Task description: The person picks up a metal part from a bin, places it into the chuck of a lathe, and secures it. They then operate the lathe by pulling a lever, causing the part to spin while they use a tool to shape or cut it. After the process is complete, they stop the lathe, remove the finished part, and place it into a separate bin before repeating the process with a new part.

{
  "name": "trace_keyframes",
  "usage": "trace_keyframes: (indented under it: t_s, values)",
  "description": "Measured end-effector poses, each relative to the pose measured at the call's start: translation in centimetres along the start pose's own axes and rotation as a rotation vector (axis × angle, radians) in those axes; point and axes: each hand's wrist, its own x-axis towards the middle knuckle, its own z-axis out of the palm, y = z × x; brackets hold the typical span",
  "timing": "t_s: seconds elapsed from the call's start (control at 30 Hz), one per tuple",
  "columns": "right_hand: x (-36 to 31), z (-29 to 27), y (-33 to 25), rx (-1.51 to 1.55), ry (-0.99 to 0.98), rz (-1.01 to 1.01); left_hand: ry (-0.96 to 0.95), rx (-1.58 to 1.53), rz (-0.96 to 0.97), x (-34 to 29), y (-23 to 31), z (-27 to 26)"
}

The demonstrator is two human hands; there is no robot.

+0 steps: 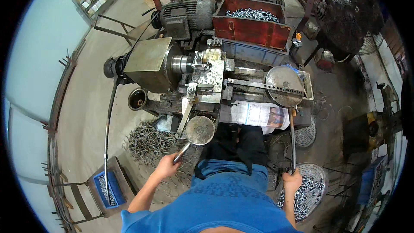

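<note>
My left hand (165, 167) is closed round a short metal handle (182, 152), which slants up to a round, worn metal disc (199, 130) at the front of a small lathe. Lower right, my right hand (292, 182) grips the bottom of a long lever (293, 142). That lever runs up to the bed's right end, near a larger round plate (276, 80). Between them sits the lathe's tool slide (209, 77), with bolted clamps, just right of the spindle (182, 64). Whether a workpiece is in the spindle cannot be made out.
Behind the lathe are a motor (185, 17) and a red bin (252, 32) of small metal parts. A perforated basket (320, 177) of parts stands by my right hand, a blue bin (119, 183) at lower left. Metal shavings (151, 144) heap on the floor; a large fan (349, 17) stands far right.
</note>
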Motion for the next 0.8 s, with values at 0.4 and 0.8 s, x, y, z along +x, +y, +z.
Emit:
trace_keyframes:
  t_s: [0.4, 0.8]
  values:
    - [3.9, -1.3, 3.5, -0.221, 0.121, -0.057, -0.051, 0.037, -0.074, -0.5, 1.2, -0.8]
    - [23.3, 0.8, 0.6, -0.47, 0.465, -0.232, 0.339, 0.213, -0.168, 10.5, -11.4, -9.4]
